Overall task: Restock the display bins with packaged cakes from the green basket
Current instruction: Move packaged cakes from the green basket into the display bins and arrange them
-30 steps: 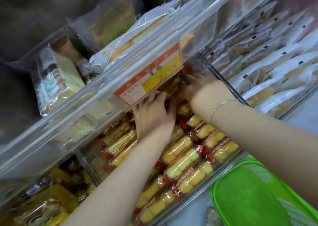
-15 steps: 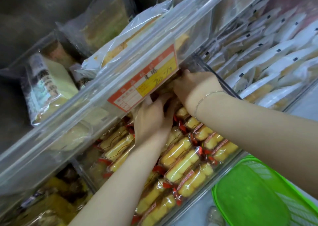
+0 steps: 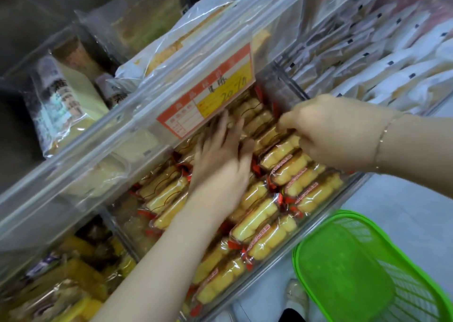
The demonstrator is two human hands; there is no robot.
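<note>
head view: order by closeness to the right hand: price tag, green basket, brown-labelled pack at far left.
From the right hand:
1. Price tag, just left of it on the bin's clear front.
2. Green basket, below it at lower right.
3. Brown-labelled pack, far left in the upper bin.

Only one readable bit: price tag (image 3: 208, 106) clipped to front rail of the upper clear bin (image 3: 103, 135), centre of frame. Orange border, yellow field, handwritten digits look like "20-19", not certain. Printed characters on it too blurred. Bag (image 3: 57, 101) at upper left carries dark vertical characters, illegible. Red strip print on cake wrappers (image 3: 282, 238) at lower centre too small to read.
</note>
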